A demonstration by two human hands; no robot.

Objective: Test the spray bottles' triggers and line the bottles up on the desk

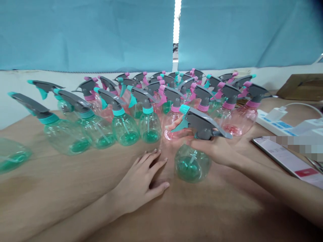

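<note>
My right hand (212, 146) grips a green spray bottle (193, 164) around its neck, below the grey trigger head with its turquoise nozzle and trigger. The bottle's base is at or just above the wooden table (156, 222); which of the two I cannot tell. A little green colour shows at its bottom. To the left, my left hand (145, 178) lies palm down with fingers spread, holding nothing. Just beyond its fingertips stands another green spray bottle (150, 127). A pink spray bottle (173, 116) is partly hidden behind my right hand.
Several green and pink spray bottles stand in rows at the back. One green bottle (12, 156) is cut off at the left edge. On the right lie a phone (285, 156), a white power strip (275, 126) with plugs, and a cardboard piece (301, 87). A blue curtain (88, 37) hangs behind.
</note>
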